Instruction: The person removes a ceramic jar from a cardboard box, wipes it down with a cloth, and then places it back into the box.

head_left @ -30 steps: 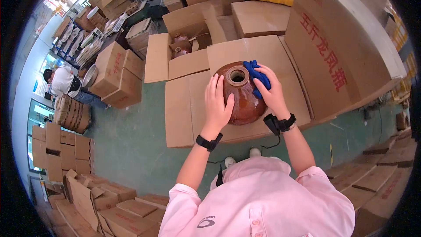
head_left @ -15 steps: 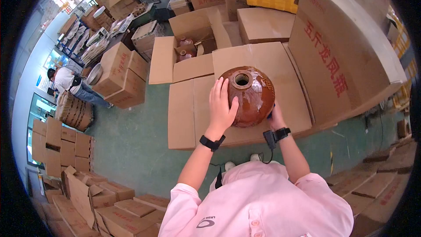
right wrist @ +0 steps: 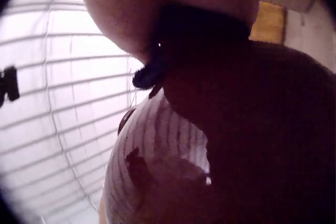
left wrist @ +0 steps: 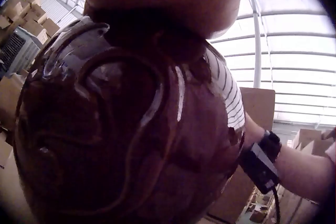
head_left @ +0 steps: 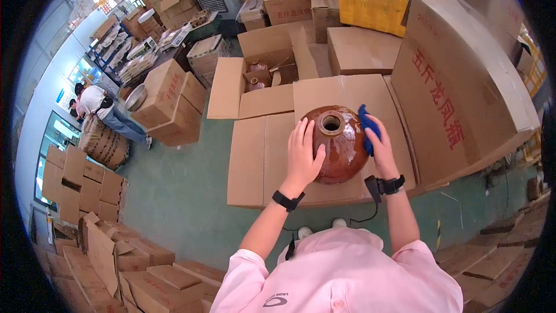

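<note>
A round brown glazed jar [head_left: 343, 159] with a short open neck stands on a cardboard box in the head view. My left hand [head_left: 303, 159] rests on its left side, fingers long and fairly straight, thumb toward the front. On the other side my right hand [head_left: 382, 149] holds a bunched blue cloth [head_left: 367, 130] against the jar's upper right. Raised curling relief lines cover the jar's wall [left wrist: 121, 129] in the left wrist view. Up close in the right wrist view, an edge of the cloth [right wrist: 149, 74] pokes out beneath the hand; the fingertips are hidden.
The cardboard box [head_left: 249, 162] under the jar has its flaps spread flat. A tall carton [head_left: 457, 93] with red lettering rises at the right. Behind to the left, an open carton [head_left: 269, 101] contains similar brown jars [head_left: 256, 84]. Another person [head_left: 95, 101] bends over at far left.
My right hand with the blue cloth went from the jar's upper right down low behind its side, then back up. The left hand stays on the jar. The head view has shifted.
</note>
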`<state>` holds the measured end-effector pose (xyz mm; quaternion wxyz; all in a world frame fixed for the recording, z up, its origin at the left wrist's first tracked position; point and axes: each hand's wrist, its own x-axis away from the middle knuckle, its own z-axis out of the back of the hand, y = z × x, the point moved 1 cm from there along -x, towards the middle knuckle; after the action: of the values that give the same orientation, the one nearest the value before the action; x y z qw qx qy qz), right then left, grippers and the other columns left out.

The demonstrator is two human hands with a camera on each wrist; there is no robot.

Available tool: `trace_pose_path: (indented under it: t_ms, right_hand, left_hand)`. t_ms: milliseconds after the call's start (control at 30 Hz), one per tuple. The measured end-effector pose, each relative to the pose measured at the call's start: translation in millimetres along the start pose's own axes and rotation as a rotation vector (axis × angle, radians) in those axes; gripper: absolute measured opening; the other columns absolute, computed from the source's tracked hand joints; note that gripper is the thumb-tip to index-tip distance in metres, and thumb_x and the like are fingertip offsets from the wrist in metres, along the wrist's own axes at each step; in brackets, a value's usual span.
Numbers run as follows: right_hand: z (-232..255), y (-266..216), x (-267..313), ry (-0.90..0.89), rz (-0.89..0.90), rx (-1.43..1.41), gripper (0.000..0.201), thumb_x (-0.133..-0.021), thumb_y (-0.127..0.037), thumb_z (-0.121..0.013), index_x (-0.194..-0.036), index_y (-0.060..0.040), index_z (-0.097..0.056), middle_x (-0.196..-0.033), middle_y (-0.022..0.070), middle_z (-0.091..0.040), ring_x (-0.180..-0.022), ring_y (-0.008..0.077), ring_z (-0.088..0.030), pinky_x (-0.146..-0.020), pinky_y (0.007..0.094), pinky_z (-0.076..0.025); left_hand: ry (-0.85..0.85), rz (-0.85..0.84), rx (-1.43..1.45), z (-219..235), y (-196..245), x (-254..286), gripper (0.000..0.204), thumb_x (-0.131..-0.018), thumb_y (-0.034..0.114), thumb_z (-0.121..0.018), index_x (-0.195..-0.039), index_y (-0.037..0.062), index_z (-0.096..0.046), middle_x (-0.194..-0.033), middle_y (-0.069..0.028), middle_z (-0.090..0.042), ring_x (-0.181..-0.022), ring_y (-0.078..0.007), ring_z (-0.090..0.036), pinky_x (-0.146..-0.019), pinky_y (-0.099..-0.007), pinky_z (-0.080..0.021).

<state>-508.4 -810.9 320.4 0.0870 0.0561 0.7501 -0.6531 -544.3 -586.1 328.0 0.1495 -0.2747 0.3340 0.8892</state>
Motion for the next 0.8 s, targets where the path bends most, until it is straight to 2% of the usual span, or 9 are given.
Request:
trace_pose_path:
  t_ms: [67,133,267,400,433,533,567,667,800]
  right_hand:
    - [-6.9,-23.3,-13.1,-0.217,0.24,0.353,0.038,-0.091,-0.009,-0.06,-0.129,-0.0051,-0.054,-0.141,0.0147,-0.049,-0.131,0.0293,-0.046,-0.111,0.0383,-0.034]
    - [-22.1,-40.2,-16.4,-0.382,0.389,0.482,0.043,-0.089,-0.007,-0.062,-0.13,-0.0041,-0.052,-0.141,0.0178,-0.048,-0.132,0.0324,-0.045,-0.111,0.0399,-0.034]
    - [-23.3,-41.3,-25.2,-0.455,0.396,0.538,0.047,-0.088,-0.006,-0.064,-0.132,-0.0037,-0.05,-0.142,0.0185,-0.047,-0.134,0.0338,-0.043,-0.112,0.0416,-0.033]
    - [-7.8,-33.8,-36.1,-0.479,0.28,0.442,0.044,-0.089,-0.007,-0.063,-0.131,-0.0033,-0.051,-0.143,0.0188,-0.047,-0.134,0.0318,-0.043,-0.112,0.0395,-0.033]
    - [-5.2,-29.4,-39.8,-0.446,0.297,0.437,0.04,-0.092,-0.009,-0.061,-0.131,-0.0035,-0.052,-0.139,0.0159,-0.051,-0.13,0.0276,-0.048,-0.109,0.0365,-0.037]
    - [8.5,-4.8,-47.1,-0.288,-0.091,0.141,0.035,-0.096,-0.011,-0.056,-0.131,-0.0049,-0.052,-0.133,0.0118,-0.056,-0.124,0.0233,-0.053,-0.105,0.0329,-0.04]
    - [13.6,7.2,-49.4,-0.227,-0.112,0.082,0.034,-0.099,-0.017,-0.053,-0.131,-0.0044,-0.053,-0.129,0.0083,-0.059,-0.118,0.0195,-0.056,-0.102,0.0304,-0.043]
    - [25.1,58.8,-50.4,-0.076,-0.27,-0.314,0.037,-0.099,-0.021,-0.053,-0.132,-0.0023,-0.052,-0.129,0.0087,-0.059,-0.117,0.0196,-0.056,-0.101,0.0314,-0.044]
    - [27.8,96.2,-25.3,-0.07,-0.458,-0.552,0.042,-0.101,-0.033,-0.048,-0.133,-0.005,-0.053,-0.131,0.0074,-0.059,-0.119,0.0197,-0.056,-0.103,0.0351,-0.044]
  left_hand:
    - [0.0,0.002,0.0,-0.2,0.7,0.5,0.062,-0.088,0.024,-0.056,-0.142,-0.0012,-0.038,-0.147,-0.0237,-0.036,-0.137,-0.0412,-0.034,-0.113,-0.0502,-0.027]
    - [0.002,0.006,0.003,2.5,2.9,0.3,0.062,-0.089,0.024,-0.056,-0.142,-0.0014,-0.038,-0.147,-0.0239,-0.036,-0.137,-0.0414,-0.034,-0.113,-0.0502,-0.027]
    - [-0.005,0.009,-0.006,5.9,2.6,1.0,0.06,-0.089,0.022,-0.055,-0.143,-0.0003,-0.039,-0.147,-0.0227,-0.037,-0.136,-0.0407,-0.035,-0.113,-0.0487,-0.027]
    - [-0.005,0.008,-0.017,3.6,1.6,-1.2,0.061,-0.089,0.023,-0.056,-0.143,0.0007,-0.039,-0.148,-0.0221,-0.037,-0.137,-0.0403,-0.034,-0.113,-0.049,-0.027]
    - [-0.004,0.008,-0.017,3.3,1.0,-1.3,0.061,-0.089,0.023,-0.056,-0.143,0.0007,-0.039,-0.148,-0.0221,-0.037,-0.137,-0.0403,-0.034,-0.113,-0.0491,-0.027]
    - [0.005,0.009,-0.022,3.3,1.6,-1.0,0.062,-0.088,0.024,-0.056,-0.143,0.0012,-0.039,-0.148,-0.0214,-0.037,-0.137,-0.0402,-0.035,-0.113,-0.0494,-0.027]
    - [0.01,0.008,-0.024,2.4,1.4,-0.7,0.062,-0.088,0.024,-0.056,-0.143,0.0013,-0.039,-0.148,-0.0213,-0.037,-0.137,-0.0401,-0.035,-0.113,-0.0495,-0.027]
    - [0.008,0.019,-0.02,2.1,0.9,-0.7,0.062,-0.088,0.025,-0.057,-0.143,0.0016,-0.039,-0.149,-0.0204,-0.037,-0.137,-0.0396,-0.034,-0.114,-0.0496,-0.027]
    - [0.021,0.017,-0.011,-0.7,0.5,0.6,0.062,-0.088,0.024,-0.057,-0.143,0.002,-0.039,-0.149,-0.0202,-0.037,-0.138,-0.0392,-0.034,-0.114,-0.0495,-0.026]
